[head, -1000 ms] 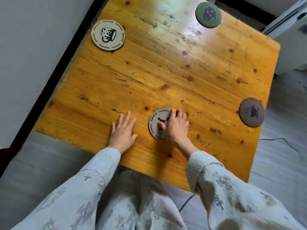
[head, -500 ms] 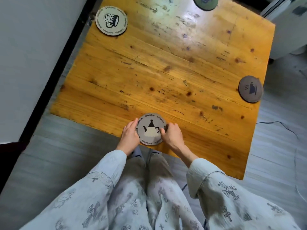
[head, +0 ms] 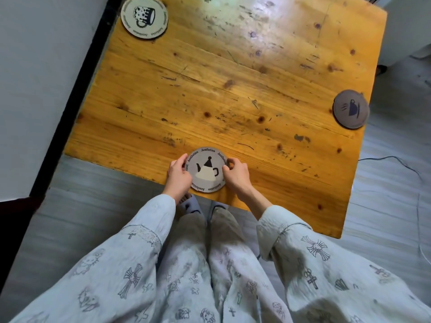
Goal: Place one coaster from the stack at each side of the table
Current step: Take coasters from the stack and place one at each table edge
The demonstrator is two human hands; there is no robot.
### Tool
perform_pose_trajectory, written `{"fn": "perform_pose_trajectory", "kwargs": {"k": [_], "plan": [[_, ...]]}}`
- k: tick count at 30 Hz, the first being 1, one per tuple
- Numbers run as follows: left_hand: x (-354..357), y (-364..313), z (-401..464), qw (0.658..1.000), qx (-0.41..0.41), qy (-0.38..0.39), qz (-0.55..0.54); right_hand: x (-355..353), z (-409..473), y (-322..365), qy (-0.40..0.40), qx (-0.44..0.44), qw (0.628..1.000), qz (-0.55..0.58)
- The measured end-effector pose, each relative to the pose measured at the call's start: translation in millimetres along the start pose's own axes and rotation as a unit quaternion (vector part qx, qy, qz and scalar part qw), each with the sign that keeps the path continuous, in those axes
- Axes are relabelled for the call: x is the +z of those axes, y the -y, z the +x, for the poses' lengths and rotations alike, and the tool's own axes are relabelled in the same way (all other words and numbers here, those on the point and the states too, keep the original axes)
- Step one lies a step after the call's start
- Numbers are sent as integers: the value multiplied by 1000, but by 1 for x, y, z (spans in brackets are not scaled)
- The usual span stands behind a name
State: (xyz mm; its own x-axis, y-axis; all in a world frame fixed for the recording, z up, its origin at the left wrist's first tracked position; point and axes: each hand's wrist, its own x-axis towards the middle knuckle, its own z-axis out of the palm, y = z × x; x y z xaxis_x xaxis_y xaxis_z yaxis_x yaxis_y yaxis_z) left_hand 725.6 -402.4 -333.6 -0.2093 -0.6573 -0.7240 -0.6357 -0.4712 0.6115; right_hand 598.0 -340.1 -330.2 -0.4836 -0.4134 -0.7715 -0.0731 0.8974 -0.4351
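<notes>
A round grey coaster with a teapot picture (head: 206, 170) lies flat on the wooden table (head: 221, 89) at its near edge. My left hand (head: 178, 176) pinches its left rim and my right hand (head: 236, 174) pinches its right rim. A cream coaster with a mug picture (head: 144, 16) lies at the table's far left side. A brown coaster with a steaming cup picture (head: 351, 109) lies at the right edge, slightly overhanging it. No stack of coasters is in view.
A white wall with a black skirting strip (head: 77, 94) runs along the table's left side. A white cabinet (head: 405, 31) stands at the far right. A thin cable (head: 396, 159) lies on the grey floor to the right. My legs and slippers are under the near edge.
The teapot coaster has slid from under my right palm toward the near table edge. My left hand has come off the tabletop onto its rim; now both hands hold it.
</notes>
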Motion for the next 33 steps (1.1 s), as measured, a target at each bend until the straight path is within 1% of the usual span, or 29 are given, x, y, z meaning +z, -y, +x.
{"fn": "perform_pose_trajectory", "kwargs": {"k": [4,7,14,19,26,28,30,33], "plan": [[-2,-2,1,1000,4,2,-9,2,-2,-3,-3,10,998,56],[-1,-2,-1,1000,10,1,-5,3,-4,-5,-6,16,997,77],[-1,4,-8,999,21,-12,23,7,-8,-10,-12,14,997,79],[-2,6,-8,998,35,1,49,8,-5,-10,-12,13,996,88],[-5,5,-6,998,34,14,55,9,-2,-11,-9,8,997,77],[-7,6,-5,997,38,21,66,8,0,-12,-10,-7,999,39],[-8,5,-3,993,52,26,103,5,1,-13,-9,-45,998,-41],[-10,0,4,969,92,24,227,-6,6,-14,-18,-110,982,-149]]}}
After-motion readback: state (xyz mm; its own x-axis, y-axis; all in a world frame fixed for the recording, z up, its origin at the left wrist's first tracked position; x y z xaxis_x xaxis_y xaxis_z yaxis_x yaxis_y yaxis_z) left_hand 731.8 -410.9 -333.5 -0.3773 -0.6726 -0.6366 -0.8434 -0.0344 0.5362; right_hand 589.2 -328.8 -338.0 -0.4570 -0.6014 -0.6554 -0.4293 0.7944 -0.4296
